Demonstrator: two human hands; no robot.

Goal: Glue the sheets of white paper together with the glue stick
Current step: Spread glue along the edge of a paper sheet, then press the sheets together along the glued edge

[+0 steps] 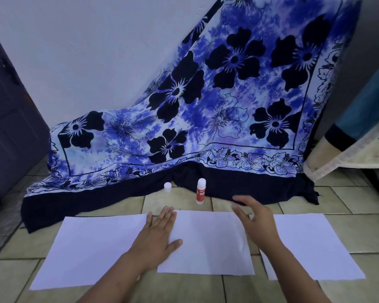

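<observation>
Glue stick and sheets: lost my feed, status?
Left hand flat on left sheet and middle sheet. Right hand open, hovering. Glue stick upright, cap apart. Nothing in the way.

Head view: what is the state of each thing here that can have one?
Glue stick: upright, uncapped.
Cap: off, standing left of the stick.
Left sheet: lying flat.
Middle sheet: lying flat; the hand hides whether it overlaps the left sheet.
Right sheet: lying flat.
Left hand: open, flat where the left and middle sheets meet.
Right hand: open, holding nothing.
</observation>
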